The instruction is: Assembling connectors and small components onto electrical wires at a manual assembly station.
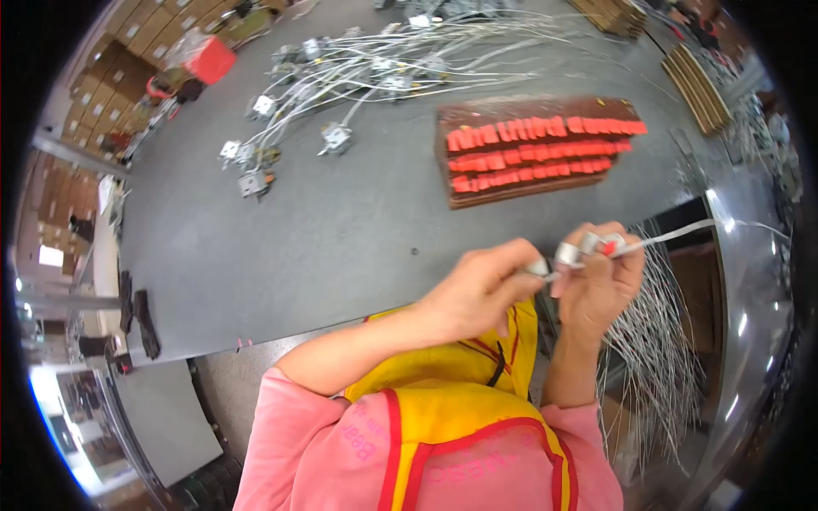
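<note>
Both hands meet over the table's front edge, working on a white cable (pixel 682 232) that runs off to the right. My right hand (pixel 594 289) is closed around this cable, with white coverings on some fingertips. A small red piece (pixel 609 248) shows among its fingers; whether it sits on the cable cannot be made out. My left hand (pixel 486 288) pinches the cable's end, close to the right hand's fingers, and is slightly blurred. Beyond the hands stands a brown block (pixel 452 201) holding three rows of red strips (pixel 545 153).
Metal units (pixel 337 138) with white leads lie heaped across the far side of the grey table (pixel 341 238). A thick bundle of thin cables (pixel 656 341) hangs at the right, beside a shiny metal surface (pixel 754 281). Dark gloves (pixel 145 324) hang at the left edge.
</note>
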Tool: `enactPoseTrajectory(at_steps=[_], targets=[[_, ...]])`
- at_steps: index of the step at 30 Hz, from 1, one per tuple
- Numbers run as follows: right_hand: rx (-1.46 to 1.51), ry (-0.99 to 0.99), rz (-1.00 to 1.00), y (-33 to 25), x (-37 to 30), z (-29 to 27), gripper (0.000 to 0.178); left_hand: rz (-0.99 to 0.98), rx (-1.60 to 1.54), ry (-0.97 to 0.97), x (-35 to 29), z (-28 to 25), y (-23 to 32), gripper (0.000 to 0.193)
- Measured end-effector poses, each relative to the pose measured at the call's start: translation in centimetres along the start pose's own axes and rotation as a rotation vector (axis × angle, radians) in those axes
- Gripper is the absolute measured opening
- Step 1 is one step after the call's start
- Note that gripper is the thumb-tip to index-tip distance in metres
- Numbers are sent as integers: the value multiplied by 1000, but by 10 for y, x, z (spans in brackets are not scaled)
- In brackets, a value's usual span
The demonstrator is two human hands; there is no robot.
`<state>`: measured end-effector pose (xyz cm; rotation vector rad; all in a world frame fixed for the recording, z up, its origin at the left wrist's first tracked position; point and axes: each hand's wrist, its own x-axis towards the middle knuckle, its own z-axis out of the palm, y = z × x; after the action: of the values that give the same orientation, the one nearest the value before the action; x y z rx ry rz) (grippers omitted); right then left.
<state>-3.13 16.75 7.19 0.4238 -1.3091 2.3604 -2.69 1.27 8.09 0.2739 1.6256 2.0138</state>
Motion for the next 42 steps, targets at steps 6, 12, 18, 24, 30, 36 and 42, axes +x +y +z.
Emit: enactPoseTrajectory(at_steps=[6,12,18,24,30,36,42], targets=[[-303,474,-218,-34,-14,-97,8,766,735,302,8,-44,1,19],[-398,753,-171,-79,-74,-304,21,743,1263,933,35,-187,0,23],[-311,1232,111,-26,-146,-401,24,506,1538,963,74,-235,-6,32],[-303,1039,279,9,-118,-309,29,-113,1568,764,39,-201,19,21],[-408,828,233,3,-77,-245,22,70,1848,894,-134,-246,2,7],[-447,699,234,6,-49,-207,13,-112,2383,1699,-408,-313,19,35],[-542,571,111,5,-10,-138,17,153,2220,2046,-455,-296,27,34]])
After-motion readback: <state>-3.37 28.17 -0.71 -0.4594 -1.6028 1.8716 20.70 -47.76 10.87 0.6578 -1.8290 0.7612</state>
